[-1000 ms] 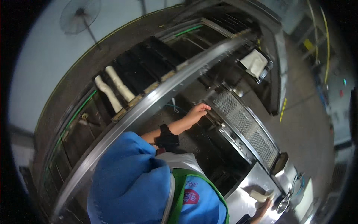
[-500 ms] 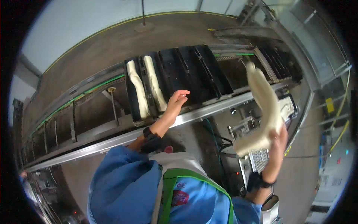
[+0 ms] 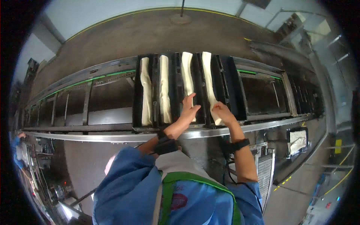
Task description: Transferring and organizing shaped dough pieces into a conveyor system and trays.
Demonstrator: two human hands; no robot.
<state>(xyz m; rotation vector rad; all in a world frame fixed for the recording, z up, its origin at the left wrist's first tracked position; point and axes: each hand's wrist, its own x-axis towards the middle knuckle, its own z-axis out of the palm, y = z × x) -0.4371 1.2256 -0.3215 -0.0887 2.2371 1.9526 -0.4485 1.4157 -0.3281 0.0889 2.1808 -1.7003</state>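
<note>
Long pale strips of dough lie side by side in the channels of a black baking pan (image 3: 235, 86). My left hand (image 3: 186, 114) is over the near part of the third dough strip (image 3: 187, 75), thumb and fingers apart, seemingly touching it. At the near end of the fourth dough strip (image 3: 208, 78), my right hand (image 3: 224, 113) has its fingers closed on the dough. To the left rest the first dough strip (image 3: 146, 93) and the second dough strip (image 3: 164, 90). The rightmost channel holds no dough.
The pan sits on a conveyor frame with a metal rail (image 3: 101, 137) along its near side. More dark pans (image 3: 305, 93) stand to the right. A black tray with pale dough or cloth (image 3: 298, 141) is lower right, near a mesh-topped metal stand (image 3: 265, 168). Another person's arm (image 3: 18, 140) shows far left.
My right hand has swung left from beside the conveyor with dough, which now lies in the pan. Two more channels hold strips. My left hand has moved slightly right and down.
</note>
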